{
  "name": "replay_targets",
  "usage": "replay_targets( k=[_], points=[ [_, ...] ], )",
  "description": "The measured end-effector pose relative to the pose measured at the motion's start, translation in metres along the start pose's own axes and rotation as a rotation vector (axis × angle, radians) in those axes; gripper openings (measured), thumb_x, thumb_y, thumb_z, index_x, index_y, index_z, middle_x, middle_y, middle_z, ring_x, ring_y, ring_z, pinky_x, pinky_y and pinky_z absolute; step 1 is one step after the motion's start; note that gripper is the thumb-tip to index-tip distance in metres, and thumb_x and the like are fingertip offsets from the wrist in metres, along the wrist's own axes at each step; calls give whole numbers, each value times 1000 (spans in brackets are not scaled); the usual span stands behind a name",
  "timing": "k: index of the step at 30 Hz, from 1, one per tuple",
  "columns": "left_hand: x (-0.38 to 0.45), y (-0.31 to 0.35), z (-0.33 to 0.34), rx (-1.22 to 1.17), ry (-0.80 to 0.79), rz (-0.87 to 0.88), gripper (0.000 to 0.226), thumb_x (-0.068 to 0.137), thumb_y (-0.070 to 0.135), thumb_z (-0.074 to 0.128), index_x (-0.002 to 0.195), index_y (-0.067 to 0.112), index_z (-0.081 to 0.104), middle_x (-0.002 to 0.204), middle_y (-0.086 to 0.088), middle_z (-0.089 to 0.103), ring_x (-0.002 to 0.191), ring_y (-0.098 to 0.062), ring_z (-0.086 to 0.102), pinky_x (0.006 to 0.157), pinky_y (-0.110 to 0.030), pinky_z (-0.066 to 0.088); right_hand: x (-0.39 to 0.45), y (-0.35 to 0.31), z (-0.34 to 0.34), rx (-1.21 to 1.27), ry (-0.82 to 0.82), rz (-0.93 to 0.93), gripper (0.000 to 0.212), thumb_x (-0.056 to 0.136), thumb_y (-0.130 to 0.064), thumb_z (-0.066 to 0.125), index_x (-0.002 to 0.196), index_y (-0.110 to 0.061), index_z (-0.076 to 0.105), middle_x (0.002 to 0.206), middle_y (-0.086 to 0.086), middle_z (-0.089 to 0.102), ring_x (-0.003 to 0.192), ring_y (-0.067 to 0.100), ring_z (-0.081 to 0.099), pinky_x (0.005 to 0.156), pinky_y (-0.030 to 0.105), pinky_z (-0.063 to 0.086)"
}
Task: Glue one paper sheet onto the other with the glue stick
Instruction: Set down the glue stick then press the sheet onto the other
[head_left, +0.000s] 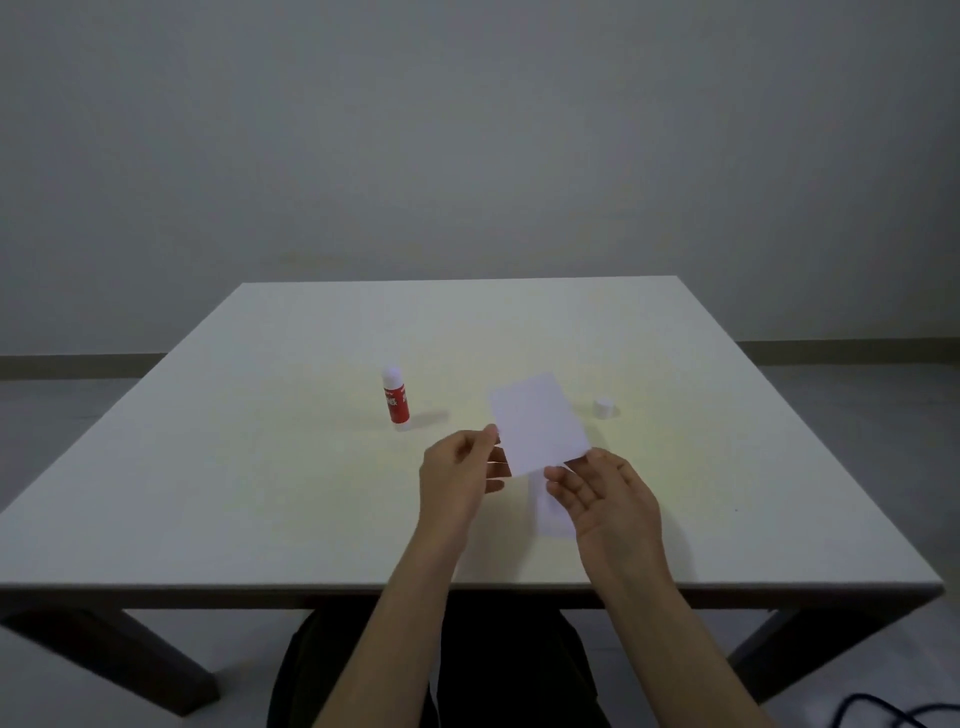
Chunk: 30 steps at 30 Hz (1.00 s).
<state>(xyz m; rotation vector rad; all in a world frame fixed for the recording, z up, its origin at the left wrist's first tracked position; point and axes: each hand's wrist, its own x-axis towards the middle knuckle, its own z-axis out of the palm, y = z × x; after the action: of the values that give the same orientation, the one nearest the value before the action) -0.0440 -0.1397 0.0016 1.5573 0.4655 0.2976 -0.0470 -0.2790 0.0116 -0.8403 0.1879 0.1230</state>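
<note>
Our left hand (460, 470) pinches the raised paper sheet (539, 422) mid-surface; our right hand (605, 501) is open, empty, over the other sheet (548, 512). Uncapped glue stick (396, 399) stands left; we risk misaligned, creased pressing

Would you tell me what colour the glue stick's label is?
Red, on the glue stick standing uncapped; head view.

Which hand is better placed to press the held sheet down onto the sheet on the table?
Probably the right hand: open, palm up, directly above the lower sheet. The left hand pinches the held sheet by its edge.
</note>
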Motion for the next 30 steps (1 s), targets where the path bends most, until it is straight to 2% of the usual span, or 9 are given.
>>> replay_targets(
  k=[3, 10, 12, 15, 18, 20, 23, 27, 30],
  points=[
    [-2, 6, 8, -85, -35, -38, 18, 87, 22, 61, 74, 11, 69, 77, -1, 74, 63, -9, 71, 61, -24, 54, 0, -3, -12, -75, 12, -21, 14, 93, -7, 48, 84, -5, 58, 63, 7, 72, 56, 23, 69, 53, 28, 59],
    [1, 12, 11, 77, -121, -13, 17, 82, 21, 65, 66, 19, 69, 67, 9, 73, 59, -2, 68, 62, -24, 45, 18, -28, -32, -534, -55, -34, 17, 91, -14, 54, 90, -8, 70, 79, 4, 74, 57, 18, 65, 50, 27, 50],
    [1, 8, 11, 149, -150, 9, 15, 79, 22, 68, 65, 18, 72, 62, 11, 71, 57, 1, 64, 62, -22, 42, 25, -34, -34, -690, -60, -40, 15, 89, -13, 59, 80, -7, 70, 74, 7, 69, 55, 17, 58, 48, 26, 44],
    [2, 2, 10, 253, -169, 36, 17, 76, 24, 71, 59, 20, 72, 55, 14, 70, 53, 6, 58, 66, -23, 46, 32, -35, -38, -839, -47, -71, 21, 85, -7, 63, 64, -5, 65, 52, 4, 56, 42, 12, 46, 39, 20, 35],
    [5, -3, 10, 372, -149, 42, 17, 76, 24, 72, 59, 21, 72, 57, 13, 70, 64, -1, 64, 71, -26, 49, 36, -32, -42, -966, -41, -74, 20, 81, -7, 67, 61, -6, 65, 41, -2, 54, 29, 4, 41, 32, 13, 30],
    [6, -5, 10, 425, -145, 44, 14, 76, 23, 72, 63, 18, 73, 61, 13, 70, 67, -7, 65, 67, -25, 49, 39, -30, -43, -1029, -40, -93, 20, 79, -8, 69, 59, -8, 65, 39, -3, 55, 27, 3, 40, 31, 12, 29],
    [6, -6, 11, 477, -155, 49, 14, 76, 22, 71, 63, 17, 72, 60, 13, 68, 59, -3, 58, 56, -19, 43, 43, -29, -46, -1078, -58, -85, 18, 78, -9, 69, 61, -6, 66, 40, 0, 56, 28, 6, 40, 33, 16, 30],
    [6, -7, 11, 493, -171, 61, 15, 76, 21, 71, 61, 20, 72, 60, 14, 67, 58, -1, 56, 54, -16, 42, 45, -31, -50, -1067, -88, -56, 17, 77, -8, 71, 62, -5, 66, 40, 2, 57, 30, 13, 41, 36, 21, 33],
    [7, -9, 12, 498, -173, 82, 12, 76, 20, 71, 65, 17, 74, 59, 14, 66, 59, 0, 57, 50, -6, 39, 46, -30, -50, -1084, -84, -57, 17, 77, -6, 70, 61, -4, 65, 38, 1, 56, 29, 12, 41, 35, 21, 34]
  ],
)
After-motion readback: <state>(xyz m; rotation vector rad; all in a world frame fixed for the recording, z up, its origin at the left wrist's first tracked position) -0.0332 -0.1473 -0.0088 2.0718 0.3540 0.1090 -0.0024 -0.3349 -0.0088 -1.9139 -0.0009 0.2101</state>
